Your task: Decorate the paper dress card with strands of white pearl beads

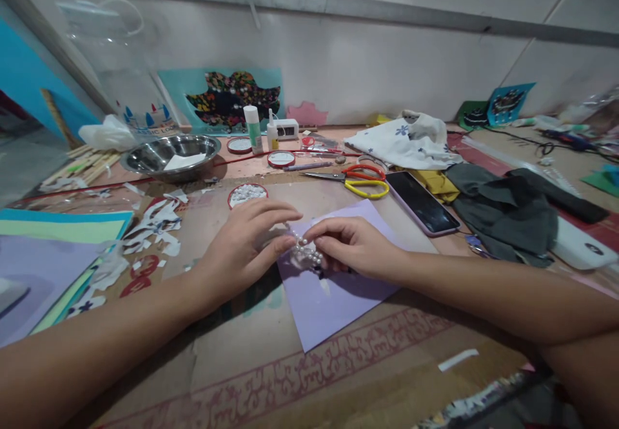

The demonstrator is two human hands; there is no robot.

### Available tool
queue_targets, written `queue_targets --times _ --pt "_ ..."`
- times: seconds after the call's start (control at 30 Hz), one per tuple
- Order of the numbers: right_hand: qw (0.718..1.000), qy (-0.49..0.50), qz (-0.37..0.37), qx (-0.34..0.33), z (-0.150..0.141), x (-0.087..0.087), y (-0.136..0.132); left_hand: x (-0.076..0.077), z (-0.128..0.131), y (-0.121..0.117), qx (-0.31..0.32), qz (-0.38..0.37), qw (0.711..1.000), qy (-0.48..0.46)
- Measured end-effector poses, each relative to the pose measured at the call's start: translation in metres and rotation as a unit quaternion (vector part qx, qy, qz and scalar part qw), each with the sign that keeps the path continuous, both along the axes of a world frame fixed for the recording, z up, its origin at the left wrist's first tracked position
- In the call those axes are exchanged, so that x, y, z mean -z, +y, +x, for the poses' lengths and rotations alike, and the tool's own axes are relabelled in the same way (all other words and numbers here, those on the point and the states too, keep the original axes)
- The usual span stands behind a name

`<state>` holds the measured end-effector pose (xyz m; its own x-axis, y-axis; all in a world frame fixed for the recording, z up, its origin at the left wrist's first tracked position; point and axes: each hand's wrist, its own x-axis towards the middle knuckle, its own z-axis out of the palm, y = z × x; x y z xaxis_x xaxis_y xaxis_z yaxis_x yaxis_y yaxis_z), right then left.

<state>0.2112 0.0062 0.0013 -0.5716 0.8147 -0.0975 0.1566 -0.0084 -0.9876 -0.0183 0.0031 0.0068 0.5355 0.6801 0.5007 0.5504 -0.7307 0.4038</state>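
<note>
A small piece covered with white pearl beads (312,258) is held just over a lilac sheet of paper (333,313). My left hand (249,239) curls around its left side, with the thumb against the beads. From the right, my right hand (351,243) pinches at the beads with thumb and forefinger; its other fingers are curled under. The underside of the piece is hidden by the fingers. Just beyond my left hand is a red-rimmed lid of loose white beads (247,193).
Orange-and-yellow scissors (365,180) lie beyond the paper, beside a phone (423,203). A steel bowl (138,161), a glue stick (252,129) and a glue bottle (272,131) stand at the back. Fabric scraps (162,229) and coloured sheets (48,261) lie left, dark cloth (503,213) right.
</note>
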Motion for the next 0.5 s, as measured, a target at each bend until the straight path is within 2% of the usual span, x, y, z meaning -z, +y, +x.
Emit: queue_targets --times 0.1,0.33,0.5 --pt "0.999 -0.013 0.029 0.007 0.0016 -0.0014 0.0002 -0.0002 0.0007 0.0018 0.037 -0.025 0.999 0.016" --pt "0.997 0.012 0.068 0.041 0.0023 -0.0012 0.0011 0.0052 0.0016 0.0061 0.071 -0.122 0.990 -0.003" --pt "0.996 0.018 0.082 0.037 0.0017 0.0011 0.0015 0.0052 0.0033 0.0068 0.091 -0.169 0.981 -0.017"
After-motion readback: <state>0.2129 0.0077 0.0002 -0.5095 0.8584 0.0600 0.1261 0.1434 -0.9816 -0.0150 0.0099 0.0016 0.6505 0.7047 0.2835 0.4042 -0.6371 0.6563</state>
